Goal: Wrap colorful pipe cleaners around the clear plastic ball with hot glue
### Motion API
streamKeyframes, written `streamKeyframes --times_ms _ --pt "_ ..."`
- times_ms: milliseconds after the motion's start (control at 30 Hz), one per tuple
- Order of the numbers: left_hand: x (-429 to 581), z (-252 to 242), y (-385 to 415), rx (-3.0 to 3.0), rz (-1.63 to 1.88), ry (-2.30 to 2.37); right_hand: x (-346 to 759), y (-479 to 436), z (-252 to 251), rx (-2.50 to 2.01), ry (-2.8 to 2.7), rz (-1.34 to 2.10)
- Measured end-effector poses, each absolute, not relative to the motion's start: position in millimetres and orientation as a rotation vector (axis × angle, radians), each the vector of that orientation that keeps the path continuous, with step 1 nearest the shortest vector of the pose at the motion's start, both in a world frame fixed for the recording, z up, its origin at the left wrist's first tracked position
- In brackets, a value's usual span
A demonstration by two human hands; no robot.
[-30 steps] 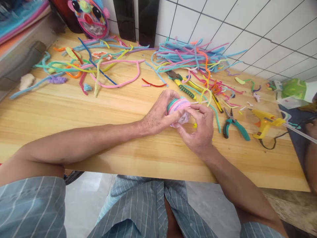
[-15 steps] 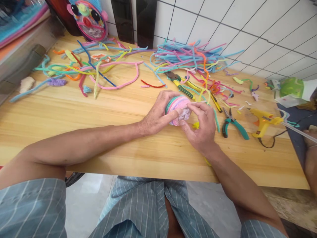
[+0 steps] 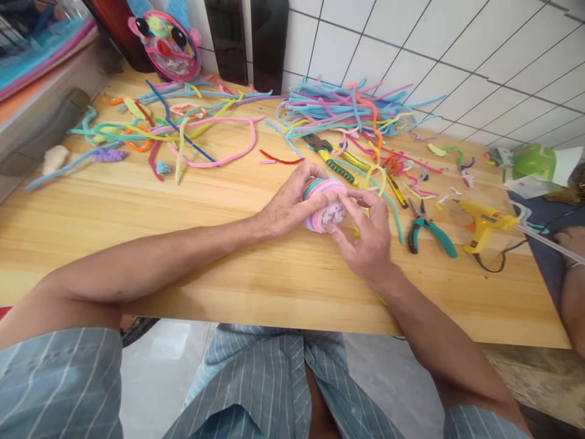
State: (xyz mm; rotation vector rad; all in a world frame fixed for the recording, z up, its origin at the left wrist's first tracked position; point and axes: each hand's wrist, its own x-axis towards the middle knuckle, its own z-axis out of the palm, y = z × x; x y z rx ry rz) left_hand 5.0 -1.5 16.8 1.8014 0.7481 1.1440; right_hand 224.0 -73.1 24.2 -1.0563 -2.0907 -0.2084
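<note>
Between my hands, above the wooden table [image 3: 219,268], is a round ball wrapped in pipe cleaners [image 3: 315,210], striped teal, pink and lilac, with a pale, whitish patch on its right side. My left hand [image 3: 292,204] curls around its left side, the thumb lying across the front. Fingertips of my right hand [image 3: 368,231] press on the ball's right edge, the thumb below and the index finger above. Whether a pipe cleaner end is pinched there, I cannot make out. Just behind the ball lie yellow-and-green pliers [image 3: 336,161].
A pile of pipe cleaners [image 3: 338,107] lies by the tiled wall, with loose ones [image 3: 205,122] to the left. On the right are teal-handled pliers [image 3: 429,228] and a yellow glue gun [image 3: 487,225]. A decorated face figure [image 3: 171,46] stands back left. Another person's arm [image 3: 573,286] shows far right.
The ball has turned slightly and shifted a little left with my hands, showing more of its pale patch. My left thumb reaches farther across its top. The view has shifted a little.
</note>
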Motion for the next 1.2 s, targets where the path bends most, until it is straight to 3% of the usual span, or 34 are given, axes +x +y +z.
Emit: streamKeyframes --times_ms 1200 --pt "-1 28 -3 2.065 1.012 0.650 219 -75 30 -1.112 -2.002 -0.203"
